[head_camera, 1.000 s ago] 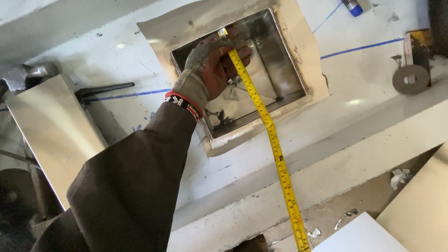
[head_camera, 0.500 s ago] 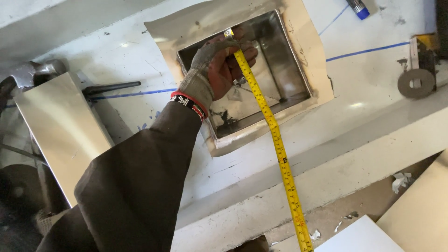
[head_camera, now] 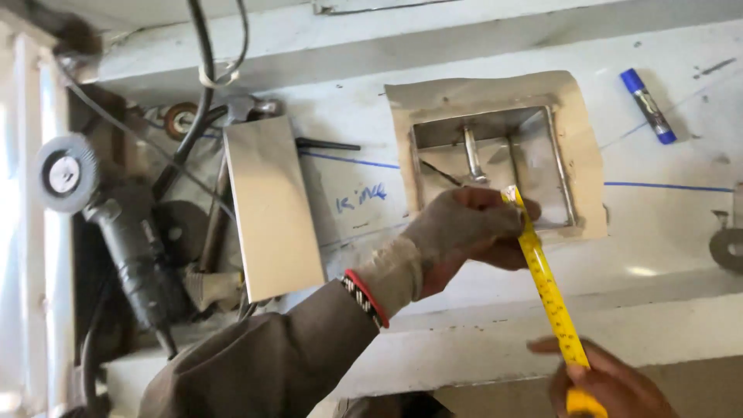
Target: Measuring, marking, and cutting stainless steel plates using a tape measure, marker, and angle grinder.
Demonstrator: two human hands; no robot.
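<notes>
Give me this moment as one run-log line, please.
left hand: gloved, pinching tape measure tip by square opening | right hand: bare, holding tape lower end | tape: taut between hands

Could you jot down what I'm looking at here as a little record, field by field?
Left hand: gloved left hand pinches the tip of the yellow tape measure at the lower edge of the square metal-lined opening
Right hand: bare right hand grips the tape lower down
Surface: white slab with blue lines
Nearby: blue marker, steel plate, angle grinder
</notes>
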